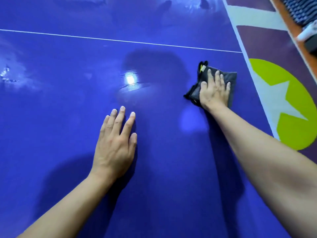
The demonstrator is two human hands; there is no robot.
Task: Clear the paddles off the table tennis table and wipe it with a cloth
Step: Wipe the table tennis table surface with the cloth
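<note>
Dark grey cloth (202,90) lies right of centre on the blue table (68,74) under your flat right hand (214,91); press evenly, left hand (116,143) spread open for bracing.

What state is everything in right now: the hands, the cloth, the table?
Table tennis table: glossy, reflecting light.
Cloth: folded, flat on the table under the right hand.
Right hand: fingers straight, pressing the cloth.
Left hand: fingers straight, palm down on the table.
</note>
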